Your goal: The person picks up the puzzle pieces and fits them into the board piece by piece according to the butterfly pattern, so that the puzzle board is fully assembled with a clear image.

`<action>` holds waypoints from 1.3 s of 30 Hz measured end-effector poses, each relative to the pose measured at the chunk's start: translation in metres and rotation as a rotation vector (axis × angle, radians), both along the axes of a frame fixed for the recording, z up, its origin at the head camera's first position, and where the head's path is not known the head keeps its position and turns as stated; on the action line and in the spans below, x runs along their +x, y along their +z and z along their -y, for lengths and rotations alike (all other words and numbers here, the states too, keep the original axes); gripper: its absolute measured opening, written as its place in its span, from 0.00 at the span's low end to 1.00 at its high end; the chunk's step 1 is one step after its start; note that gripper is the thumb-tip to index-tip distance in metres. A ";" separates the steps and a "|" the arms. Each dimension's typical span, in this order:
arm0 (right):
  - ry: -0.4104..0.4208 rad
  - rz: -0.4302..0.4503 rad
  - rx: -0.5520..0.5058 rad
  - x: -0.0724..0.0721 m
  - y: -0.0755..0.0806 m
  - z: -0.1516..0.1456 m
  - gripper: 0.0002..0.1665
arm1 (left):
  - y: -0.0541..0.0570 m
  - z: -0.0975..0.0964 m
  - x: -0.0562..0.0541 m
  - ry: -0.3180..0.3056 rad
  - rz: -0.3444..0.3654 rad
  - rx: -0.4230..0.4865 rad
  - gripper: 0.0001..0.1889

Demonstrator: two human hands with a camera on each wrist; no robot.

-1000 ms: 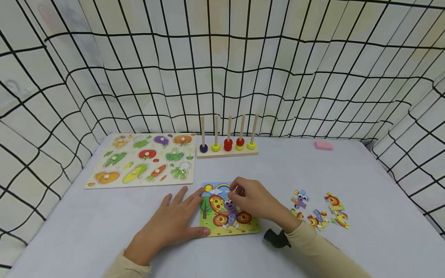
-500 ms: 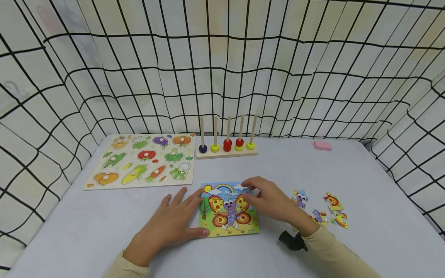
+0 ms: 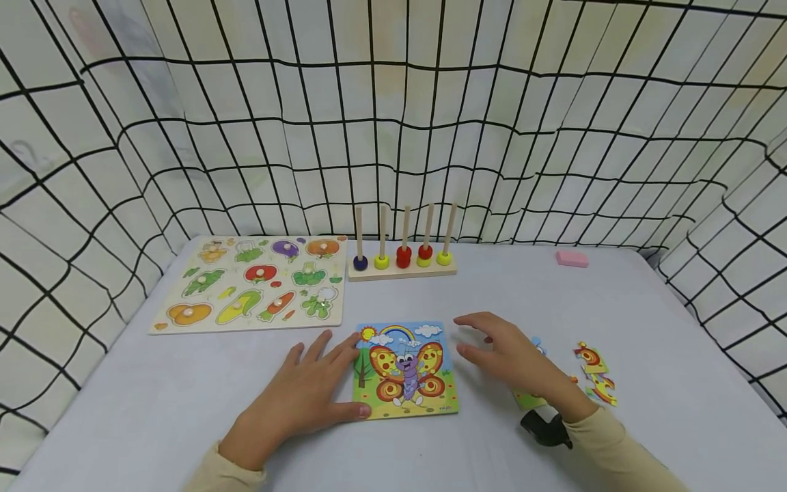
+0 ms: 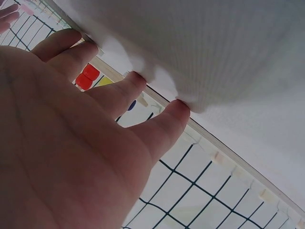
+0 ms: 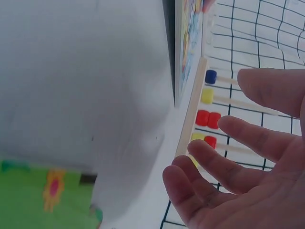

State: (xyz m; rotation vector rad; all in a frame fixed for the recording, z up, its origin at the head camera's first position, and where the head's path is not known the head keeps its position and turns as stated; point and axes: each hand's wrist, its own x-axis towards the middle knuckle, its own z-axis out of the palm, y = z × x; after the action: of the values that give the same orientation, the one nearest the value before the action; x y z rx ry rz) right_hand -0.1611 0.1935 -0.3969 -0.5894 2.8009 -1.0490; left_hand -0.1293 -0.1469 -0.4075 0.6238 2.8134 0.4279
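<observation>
Vegetable board [image 3: 284, 270], bead stand [image 3: 403, 273] alongside, right hand [image 3: 515, 352] half-hiding puzzle pieces [image 3: 591, 359]

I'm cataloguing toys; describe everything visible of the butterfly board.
The butterfly board is a thin, squarish panel, perhaps wooden, lying face up on the table. It pictures a smiling purple butterfly with red-and-yellow wings, plus sun, rainbow, clouds and tree. The left hand touches its left edge; the right hand is apart, beyond its right edge.
</observation>
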 end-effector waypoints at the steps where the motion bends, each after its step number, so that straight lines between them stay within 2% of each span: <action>1: -0.006 0.001 0.002 0.000 0.000 -0.004 0.27 | 0.000 0.000 0.000 -0.001 0.000 -0.001 0.52; 7: -0.040 0.000 0.008 0.000 0.005 -0.025 0.31 | 0.000 -0.002 -0.001 -0.005 -0.001 -0.006 0.51; 16: -0.069 -0.058 0.061 -0.004 0.008 -0.055 0.32 | 0.000 -0.002 -0.001 -0.003 0.002 -0.014 0.53; 23: -0.092 -0.024 0.087 -0.002 0.007 -0.070 0.30 | 0.001 -0.002 -0.001 0.003 0.008 -0.008 0.53; 31: -0.074 -0.032 0.094 -0.001 0.003 -0.077 0.25 | 0.000 -0.001 0.000 0.008 0.004 -0.010 0.54; 39: -0.044 -0.078 0.168 0.000 -0.007 -0.084 0.14 | 0.000 -0.002 0.000 0.006 -0.003 -0.008 0.55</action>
State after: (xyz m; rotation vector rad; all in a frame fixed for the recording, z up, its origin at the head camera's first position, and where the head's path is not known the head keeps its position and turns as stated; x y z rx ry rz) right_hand -0.1613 0.2775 -0.4042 -0.5632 2.9444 -0.8035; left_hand -0.1296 -0.1452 -0.4078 0.6148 2.8191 0.4169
